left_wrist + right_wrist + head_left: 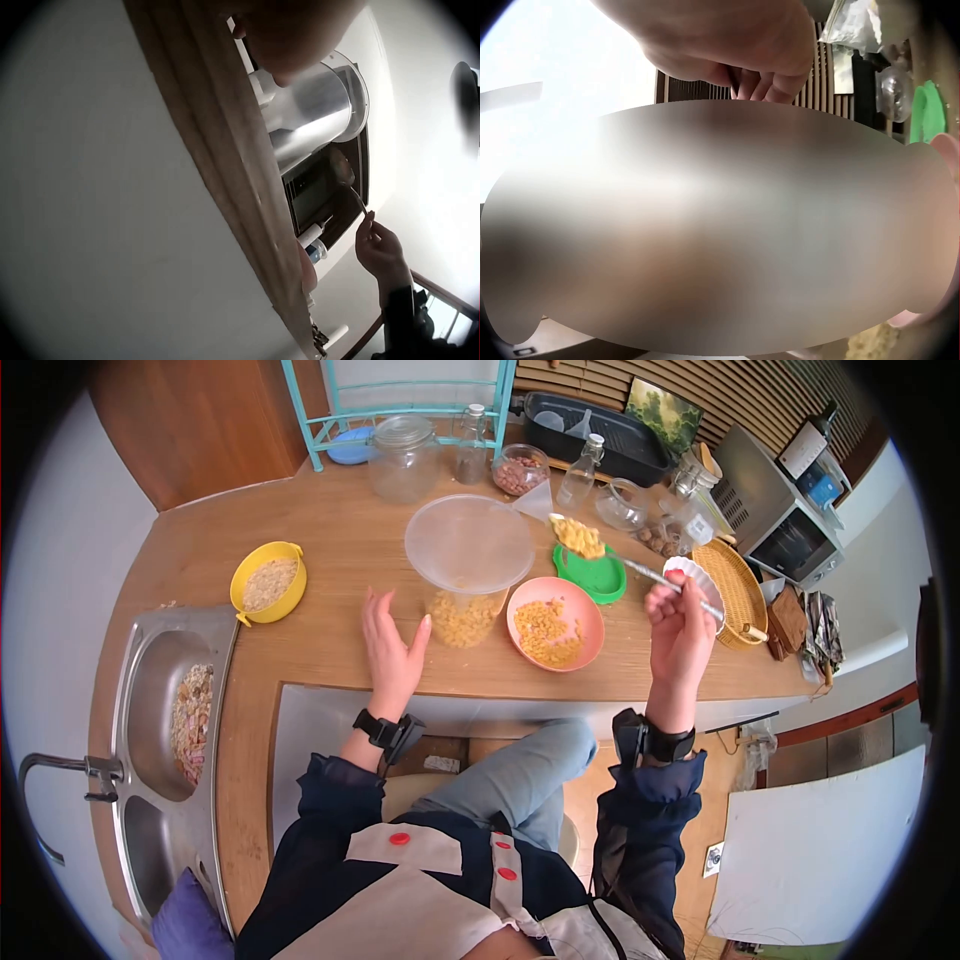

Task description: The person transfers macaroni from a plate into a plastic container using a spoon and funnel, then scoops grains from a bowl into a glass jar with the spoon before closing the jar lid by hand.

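A spoon heaped with yellow pasta (578,537) is held by its metal handle in the right hand (683,625), up over the counter. Below it stands a pink bowl (592,622) with more pasta inside. Left of the bowl, a clear plastic container (470,545) has a wide rim and pasta at its bottom. The left hand (393,650), fingers spread and relaxed, is beside the container's left side; whether it touches is unclear. In the left wrist view the container (311,112) stands near the left hand (300,34), and the right hand (382,251) grips the spoon handle.
A green lid (600,582) lies behind the pink bowl. Glass jars (403,455) and bottles line the back. At the right are a white fluted dish (705,582) and a wicker tray (738,595); at the left, a yellow bowl (285,600) beside the sink (150,660).
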Demonstrator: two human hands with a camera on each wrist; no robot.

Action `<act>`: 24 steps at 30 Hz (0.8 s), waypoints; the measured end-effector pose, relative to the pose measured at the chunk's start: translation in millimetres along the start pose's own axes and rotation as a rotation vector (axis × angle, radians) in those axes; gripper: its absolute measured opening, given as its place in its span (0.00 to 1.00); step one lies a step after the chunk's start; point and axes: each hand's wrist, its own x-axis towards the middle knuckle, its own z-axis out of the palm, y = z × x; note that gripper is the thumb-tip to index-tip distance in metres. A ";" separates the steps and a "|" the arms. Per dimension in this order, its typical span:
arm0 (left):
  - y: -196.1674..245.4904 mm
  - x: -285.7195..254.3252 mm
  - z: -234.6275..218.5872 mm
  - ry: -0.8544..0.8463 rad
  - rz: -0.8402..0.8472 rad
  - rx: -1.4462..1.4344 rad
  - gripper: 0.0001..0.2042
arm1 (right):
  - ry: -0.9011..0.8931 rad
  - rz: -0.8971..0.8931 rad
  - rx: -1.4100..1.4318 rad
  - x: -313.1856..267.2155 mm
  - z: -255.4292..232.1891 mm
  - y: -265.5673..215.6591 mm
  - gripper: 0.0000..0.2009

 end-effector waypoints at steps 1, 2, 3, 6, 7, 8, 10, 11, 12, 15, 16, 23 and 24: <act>-1.0 0.1 1.8 -0.037 -0.046 -0.002 0.26 | -0.063 0.006 0.005 2.9 11.3 -0.8 0.12; -1.9 0.2 2.6 -0.071 -0.090 -0.005 0.27 | -0.070 0.011 0.008 5.4 20.9 1.1 0.12; -2.3 -0.3 2.1 -0.065 -0.094 0.001 0.27 | -0.127 0.035 0.006 7.5 30.0 3.6 0.12; -3.2 0.4 1.4 -0.129 -0.135 -0.034 0.27 | -0.226 0.083 0.013 12.0 46.2 19.1 0.13; -3.6 -0.2 1.5 -0.145 -0.133 -0.042 0.27 | -0.223 0.093 0.023 11.9 47.5 25.6 0.13; -4.3 -0.5 1.6 -0.159 -0.130 -0.049 0.27 | -0.221 0.104 0.034 12.4 48.7 31.1 0.13; -5.3 -1.3 2.1 -0.153 -0.130 -0.051 0.27 | -0.219 0.108 0.031 11.0 49.8 37.6 0.13; -5.8 -1.7 2.2 -0.155 -0.131 -0.057 0.28 | -0.209 0.114 0.023 9.8 50.3 38.9 0.14; -6.3 -1.6 2.1 -0.151 -0.133 -0.057 0.28 | -0.214 0.115 0.022 9.3 51.2 39.0 0.14; -6.6 -1.9 1.9 -0.167 -0.132 -0.046 0.27 | -0.216 0.082 -0.015 7.8 52.6 37.9 0.14; -6.0 -1.6 1.4 -0.165 -0.131 -0.056 0.27 | -0.224 0.072 -0.016 7.7 53.4 36.5 0.14; -4.2 -1.6 -0.2 -0.164 -0.119 -0.054 0.26 | -0.230 0.040 -0.042 5.9 58.6 31.0 0.14; -4.2 -1.7 -0.2 -0.164 -0.120 -0.054 0.26 | -0.230 0.041 -0.042 5.5 59.2 30.7 0.14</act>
